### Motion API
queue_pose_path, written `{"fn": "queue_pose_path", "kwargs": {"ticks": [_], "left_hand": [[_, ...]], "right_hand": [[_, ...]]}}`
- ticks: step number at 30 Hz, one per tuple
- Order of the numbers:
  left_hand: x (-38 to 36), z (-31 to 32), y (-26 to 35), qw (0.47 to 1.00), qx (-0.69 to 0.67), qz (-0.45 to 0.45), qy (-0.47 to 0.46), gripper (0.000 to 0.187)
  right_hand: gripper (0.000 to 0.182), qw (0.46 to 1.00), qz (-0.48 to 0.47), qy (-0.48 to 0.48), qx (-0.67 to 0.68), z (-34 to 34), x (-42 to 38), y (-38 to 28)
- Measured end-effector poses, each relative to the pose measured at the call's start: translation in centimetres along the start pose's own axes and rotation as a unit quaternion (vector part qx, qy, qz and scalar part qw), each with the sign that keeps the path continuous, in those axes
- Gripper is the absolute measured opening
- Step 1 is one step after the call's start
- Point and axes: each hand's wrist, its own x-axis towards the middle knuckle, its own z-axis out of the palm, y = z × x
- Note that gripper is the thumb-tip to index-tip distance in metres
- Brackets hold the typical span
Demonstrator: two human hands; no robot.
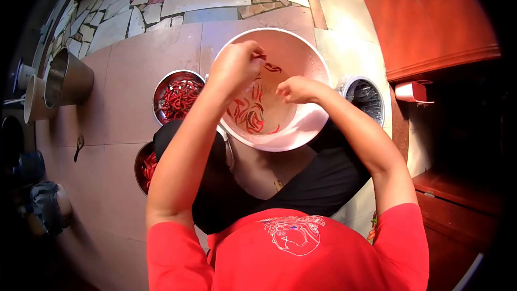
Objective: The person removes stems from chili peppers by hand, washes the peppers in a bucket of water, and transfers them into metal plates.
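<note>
A large white basin (309, 129) stands between my knees with water and several red chili peppers (250, 113) in it. Over its upper left part is my left hand (237, 64), fingers pinched on a dark red pepper (272, 67). My right hand (296, 90) hangs over the right part of the basin, fingers curled together; whatever they may hold is too small to make out. Left of the basin, a metal bowl (156, 94) is filled with red peppers. A second bowl (139, 170) with red peppers sits lower, partly hidden by my left arm.
A bin lined with a black bag (366, 99) stands right of the basin. Reddish wooden furniture (436, 16) fills the right side. Buckets (72, 81) and a dark bag (47, 207) are at the far left. A small dark object (79, 145) lies on the floor.
</note>
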Motion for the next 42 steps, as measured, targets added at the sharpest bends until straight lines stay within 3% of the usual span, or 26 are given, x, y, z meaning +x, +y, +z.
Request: {"fn": "queue_pose_path", "kwargs": {"ticks": [1,2,5,7,9,11,13,16,17,18,19,21,23,24,25,26,27,29,31,33,34,36,37,39,41,42], "left_hand": [[-1.7,-2.5,0.0,0.997,-0.026,0.029,0.068,0.027],[-4.0,-6.0,1.6,0.997,0.0,-0.006,0.079,0.027],[-10.6,-10.3,-5.1,0.976,0.033,-0.06,0.206,0.022],[-15.8,-10.4,-11.8,0.952,0.004,-0.174,0.251,0.018],[-21.2,-8.7,-18.1,0.921,-0.019,-0.309,0.238,0.02],[-26.9,-5.4,-25.5,0.906,-0.018,-0.343,0.249,0.021],[-32.0,-2.0,-31.9,0.891,0.089,-0.387,0.22,0.032],[-35.5,0.8,-35.2,0.839,-0.027,-0.473,0.269,0.039],[-36.1,1.1,-35.3,0.871,0.126,-0.406,0.247,0.04],[-35.9,1.0,-34.5,0.878,0.275,-0.327,0.216,0.041],[-35.7,0.7,-33.8,0.876,0.276,-0.333,0.213,0.041],[-30.7,-1.9,-28.3,0.86,0.132,-0.394,0.295,0.037],[-27.9,-3.8,-25.7,0.863,0.141,-0.377,0.305,0.033],[-26.0,-4.9,-24.0,0.863,0.06,-0.374,0.333,0.032],[-24.3,-6.3,-22.7,0.858,-0.023,-0.368,0.358,0.032],[-23.4,-7.5,-22.0,0.87,-0.015,-0.328,0.368,0.031],[-22.7,-8.5,-21.0,0.88,-0.009,-0.292,0.374,0.031],[-20.2,-10.8,-17.4,0.893,0.014,-0.234,0.383,0.028],[-17.7,-12.8,-13.9,0.903,-0.02,-0.194,0.383,0.026],[-14.3,-13.8,-9.3,0.897,-0.072,-0.161,0.405,0.025],[-12.5,-14.0,-7.1,0.909,-0.071,-0.115,0.395,0.025],[-8.8,-13.4,-2.9,0.929,-0.074,-0.038,0.36,0.024],[-7.0,-12.6,-1.1,0.94,-0.08,-0.008,0.331,0.025],[-4.0,-10.2,1.4,0.961,-0.121,-0.003,0.247,0.024],[-1.3,-6.9,1.2,0.975,-0.11,0.02,0.191,0.024],[-0.2,-4.6,-0.2,0.974,-0.096,0.048,0.198,0.024]], "right_hand": [[0.038,0.999,-0.005,-0.038,-0.016,1.3,1.9,-0.2],[0.042,0.998,-0.006,-0.049,-0.027,3.7,4.5,0.7],[0.054,0.997,0.063,-0.033,-0.033,7.6,8.6,0.9],[0.062,0.994,0.105,0.002,0.037,9.1,10.6,1.4],[0.066,0.931,0.191,0.264,0.167,10.0,12.4,2.0],[0.066,0.924,0.187,0.295,0.158,9.5,14.4,3.2],[0.068,0.886,0.103,0.445,0.084,9.2,16.1,3.9],[0.065,0.901,0.119,0.39,0.144,9.1,19.8,4.1],[0.063,0.909,0.132,0.352,0.181,9.4,21.0,4.0],[0.063,0.911,0.132,0.345,0.181,10.0,21.9,3.4],[0.058,0.898,0.146,0.338,0.241,11.0,22.9,2.6],[0.054,0.881,0.158,0.327,0.304,13.5,24.6,1.2],[0.043,0.901,0.103,0.253,0.337,16.9,24.8,0.2],[0.043,0.899,0.103,0.255,0.34,17.2,23.7,-0.4],[0.036,0.926,0.044,0.197,0.318,17.1,22.2,-1.0],[0.031,0.946,-0.015,0.135,0.293,16.5,20.8,-1.4],[0.031,0.946,-0.011,0.134,0.294,14.8,19.5,-1.1],[0.023,0.904,0.122,-0.027,0.408,10.4,17.5,1.3],[0.035,0.859,0.113,0.089,0.491,9.5,17.1,5.7],[0.04,0.877,0.085,0.267,0.391,9.3,16.3,8.3],[0.04,0.878,0.083,0.269,0.388,10.1,16.2,10.0],[0.048,0.938,0.172,0.103,0.284,12.0,16.6,12.2],[0.048,0.938,0.17,0.1,0.284,11.3,15.5,10.7],[0.051,0.935,0.178,-0.094,0.293,10.2,11.6,5.9],[0.053,0.901,0.178,-0.122,0.376,12.6,10.6,4.5],[0.055,0.952,0.071,-0.072,0.288,14.7,10.8,4.5]]}}
